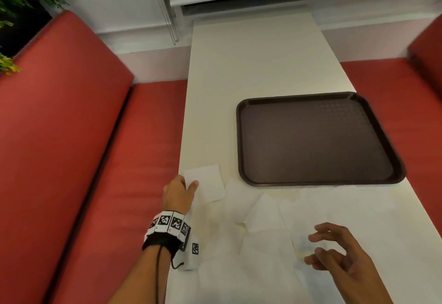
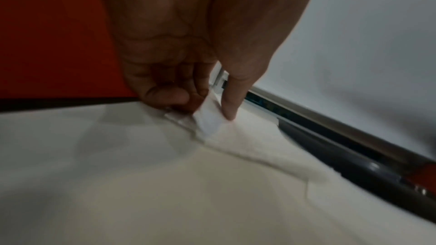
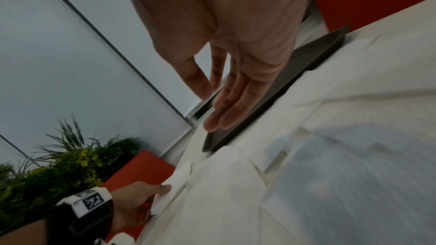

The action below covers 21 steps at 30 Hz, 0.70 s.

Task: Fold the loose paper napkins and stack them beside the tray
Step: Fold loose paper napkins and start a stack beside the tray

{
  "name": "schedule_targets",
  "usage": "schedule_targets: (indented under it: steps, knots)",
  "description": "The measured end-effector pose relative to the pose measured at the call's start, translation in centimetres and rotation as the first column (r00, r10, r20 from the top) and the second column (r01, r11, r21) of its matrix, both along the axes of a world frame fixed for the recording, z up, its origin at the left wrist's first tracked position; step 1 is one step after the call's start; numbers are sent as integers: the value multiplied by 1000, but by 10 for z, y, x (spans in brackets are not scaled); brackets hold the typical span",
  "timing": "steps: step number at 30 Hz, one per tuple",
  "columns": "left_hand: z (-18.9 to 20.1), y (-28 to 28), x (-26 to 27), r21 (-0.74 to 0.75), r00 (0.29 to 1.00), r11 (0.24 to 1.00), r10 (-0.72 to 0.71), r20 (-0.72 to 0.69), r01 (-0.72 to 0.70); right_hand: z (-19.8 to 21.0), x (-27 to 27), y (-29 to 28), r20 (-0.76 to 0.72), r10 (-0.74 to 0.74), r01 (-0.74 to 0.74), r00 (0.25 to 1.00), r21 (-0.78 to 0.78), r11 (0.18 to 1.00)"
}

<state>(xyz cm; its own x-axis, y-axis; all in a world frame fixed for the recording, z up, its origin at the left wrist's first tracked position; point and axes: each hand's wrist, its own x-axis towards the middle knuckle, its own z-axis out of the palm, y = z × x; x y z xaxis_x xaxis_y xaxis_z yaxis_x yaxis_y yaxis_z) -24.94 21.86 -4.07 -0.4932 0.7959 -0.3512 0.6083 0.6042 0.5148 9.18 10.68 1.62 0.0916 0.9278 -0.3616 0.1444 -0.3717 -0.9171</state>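
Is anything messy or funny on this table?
Yes. The loose napkins lie scattered and overlapping at odd angles on the table near the tray, not in a neat stack. The left hand pinches one napkin at the table's edge. Nothing looks spilled or torn.

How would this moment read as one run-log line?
left hand: pinches napkin edge | right hand: open, above loose napkins | tray: empty

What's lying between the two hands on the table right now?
Loose unfolded napkins, overlapping on the table between the left hand and right hand; the head view shows it.
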Motion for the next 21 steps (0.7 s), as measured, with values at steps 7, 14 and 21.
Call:
schedule_targets:
  steps: [7,14,21]
  knots:
    - [19,-17,17,5,868,978,-183,-461,209,4,0,-4,10,-17,18,1000,-37,999]
    - [9,-25,26,-244,775,855,-518,-363,457,6,0,-10,40,-26,28,999,-49,998]
    - [24,-3,25,-130,680,790,-588,-437,600,3,0,-14,73,-10,13,997,-48,999]
